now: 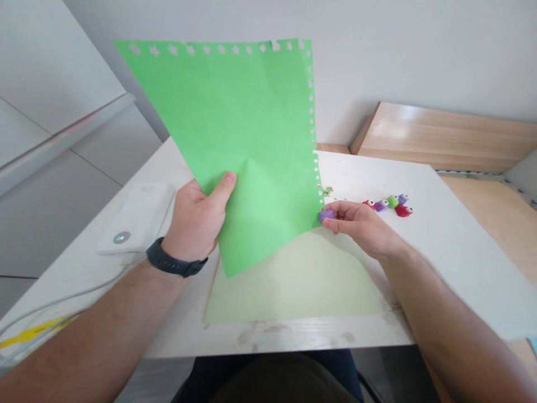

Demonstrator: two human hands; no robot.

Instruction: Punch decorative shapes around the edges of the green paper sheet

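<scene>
My left hand (205, 210) grips a green sheet of paper (251, 123) by its left edge, thumb in front, holding it upright above the table. Star-shaped holes run along the sheet's top and right edges. At the lower right edge, my right hand (356, 224) is closed on a small purple craft punch (326, 215), which sits over the paper's border. Small red and green paper bits (328, 191) lie just behind it. Under the green sheet, a pale greenish sheet (289, 285) lies flat on the table.
Several small red, purple and green punches with eye shapes (392, 201) cluster right of my right hand on the white table (453, 246). A white box-like device (138, 215) with a cable and a yellow strip (31, 333) lie left. A wooden board (448, 131) stands behind.
</scene>
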